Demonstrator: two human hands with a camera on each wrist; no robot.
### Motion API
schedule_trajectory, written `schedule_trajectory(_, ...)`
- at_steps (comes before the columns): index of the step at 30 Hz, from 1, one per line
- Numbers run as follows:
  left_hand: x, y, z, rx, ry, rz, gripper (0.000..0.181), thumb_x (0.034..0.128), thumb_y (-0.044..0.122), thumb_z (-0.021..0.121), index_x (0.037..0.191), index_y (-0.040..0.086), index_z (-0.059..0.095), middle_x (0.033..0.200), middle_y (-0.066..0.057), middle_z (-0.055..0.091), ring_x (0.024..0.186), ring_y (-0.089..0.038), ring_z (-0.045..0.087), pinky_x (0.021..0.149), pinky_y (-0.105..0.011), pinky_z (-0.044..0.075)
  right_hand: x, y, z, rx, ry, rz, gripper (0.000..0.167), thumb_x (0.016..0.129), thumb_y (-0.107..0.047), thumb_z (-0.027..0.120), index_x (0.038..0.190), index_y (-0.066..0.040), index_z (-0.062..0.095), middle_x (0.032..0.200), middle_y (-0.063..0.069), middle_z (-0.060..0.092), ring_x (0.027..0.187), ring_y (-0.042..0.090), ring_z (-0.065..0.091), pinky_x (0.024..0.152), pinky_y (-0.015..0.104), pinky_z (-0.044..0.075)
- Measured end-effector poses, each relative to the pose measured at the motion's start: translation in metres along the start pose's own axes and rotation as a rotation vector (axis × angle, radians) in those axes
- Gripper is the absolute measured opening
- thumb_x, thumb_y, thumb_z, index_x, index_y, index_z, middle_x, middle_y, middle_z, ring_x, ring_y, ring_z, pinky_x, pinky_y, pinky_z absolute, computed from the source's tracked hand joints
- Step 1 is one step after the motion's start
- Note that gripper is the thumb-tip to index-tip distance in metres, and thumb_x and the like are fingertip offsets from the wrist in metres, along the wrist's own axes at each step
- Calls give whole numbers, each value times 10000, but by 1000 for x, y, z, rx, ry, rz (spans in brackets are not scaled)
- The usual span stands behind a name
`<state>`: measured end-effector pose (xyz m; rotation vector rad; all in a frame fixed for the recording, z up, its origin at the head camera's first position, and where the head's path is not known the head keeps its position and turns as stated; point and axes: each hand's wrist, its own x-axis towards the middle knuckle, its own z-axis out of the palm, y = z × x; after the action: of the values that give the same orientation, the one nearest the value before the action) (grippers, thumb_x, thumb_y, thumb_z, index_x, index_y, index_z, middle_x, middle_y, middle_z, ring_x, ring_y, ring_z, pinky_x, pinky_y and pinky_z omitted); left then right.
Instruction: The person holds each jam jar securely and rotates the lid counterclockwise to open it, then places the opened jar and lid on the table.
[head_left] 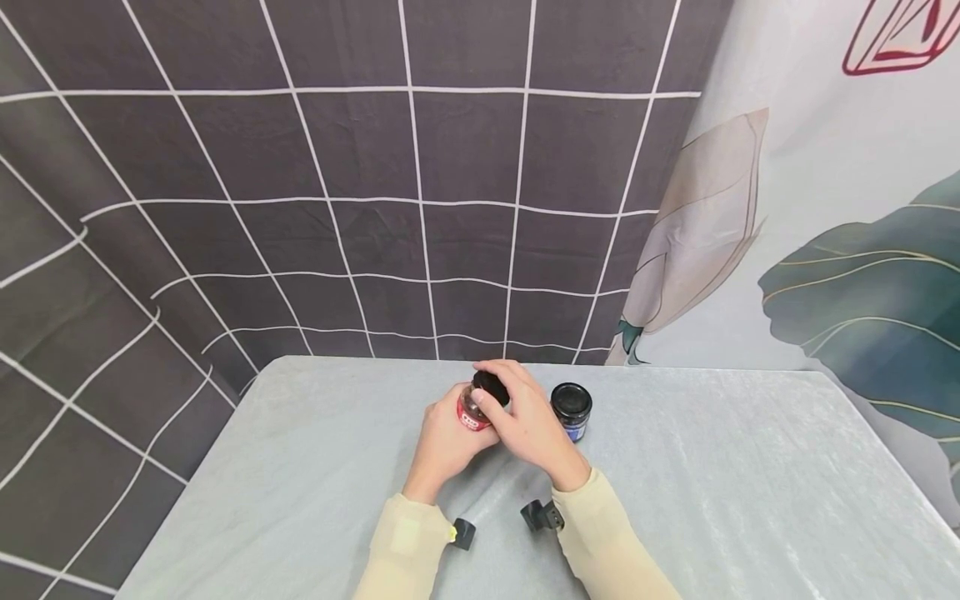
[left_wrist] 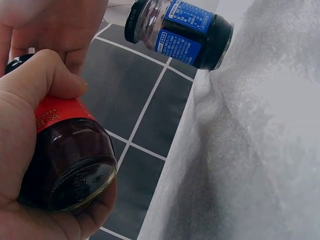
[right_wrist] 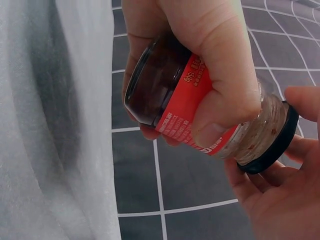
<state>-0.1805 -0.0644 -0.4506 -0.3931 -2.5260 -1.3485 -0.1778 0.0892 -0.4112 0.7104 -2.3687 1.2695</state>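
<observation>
My left hand point(head_left: 441, 440) grips a glass jar point(right_wrist: 160, 80) with a red label and dark contents, fingers wrapped round its body. The jar is tilted, and its base point(left_wrist: 82, 182) shows in the left wrist view, apart from the table. My right hand point(head_left: 531, 423) holds the black lid point(right_wrist: 272, 147) at the jar's mouth, thumb and fingers about its rim. Reddish bits cling to the inside of the clear neck in the right wrist view. Just right of the right hand, a second jar point(head_left: 572, 404) with a black lid and blue label point(left_wrist: 182, 35) stands upright.
A pale grey cloth covers the table point(head_left: 712, 475). Behind and to the left hangs a dark curtain point(head_left: 360, 150) with white grid lines, and at the right a white leaf-patterned one point(head_left: 705, 275). Small black cameras point(head_left: 463, 533) are strapped to both wrists.
</observation>
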Motion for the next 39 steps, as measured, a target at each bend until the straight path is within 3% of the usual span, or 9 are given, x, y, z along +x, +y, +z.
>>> schedule_trajectory(39, 1, -2, -1, -40, 4, -27, 528, 719, 236, 862, 1190, 116, 656, 1055, -15, 730, 938, -163, 688, 844, -400, 552, 0, 0, -2, 48, 2, 67, 371, 1011, -236, 594, 1348, -83, 585, 1332, 70, 575, 1245, 202, 551, 1046, 453, 436)
